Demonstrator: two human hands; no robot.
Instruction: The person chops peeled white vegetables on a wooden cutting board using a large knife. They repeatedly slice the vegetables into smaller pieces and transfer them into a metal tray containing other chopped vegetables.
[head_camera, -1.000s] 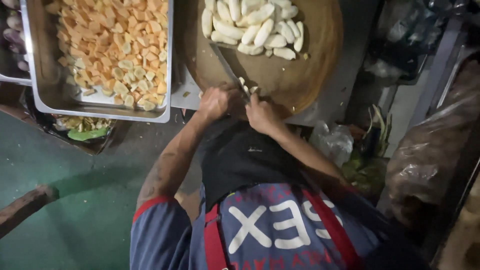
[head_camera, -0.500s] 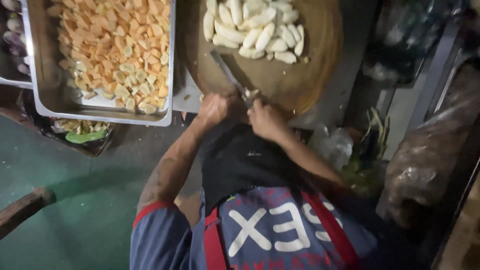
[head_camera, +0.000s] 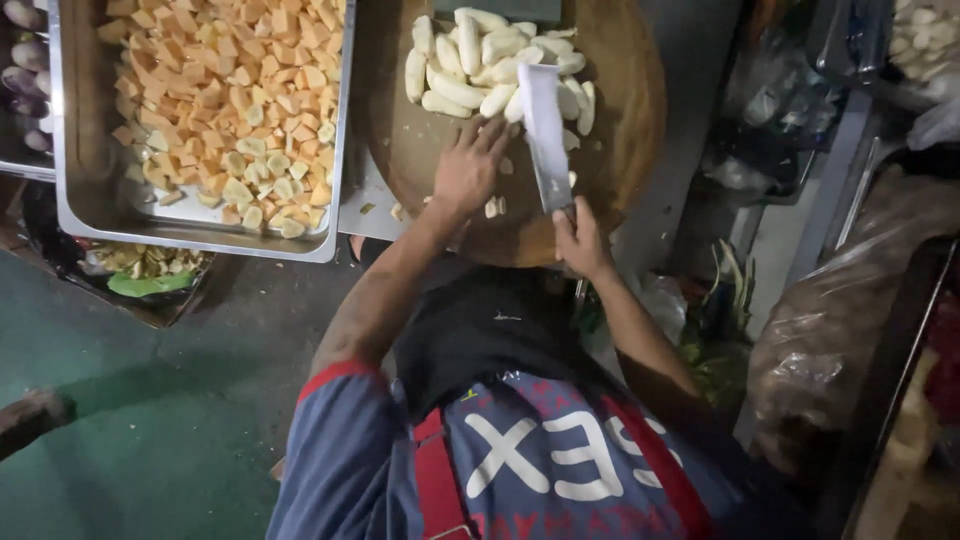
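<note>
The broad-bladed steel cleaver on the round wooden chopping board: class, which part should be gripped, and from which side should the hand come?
Grip the broad-bladed steel cleaver by its handle, coming from the near edge of the round wooden chopping board. The blade points away toward the pile of pale peeled pieces, so the handle end faces the person. The right hand already has its grip there, clear of the blade.

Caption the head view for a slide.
Right hand holds a cleaver over a round wooden board; left hand rests on it.
</note>
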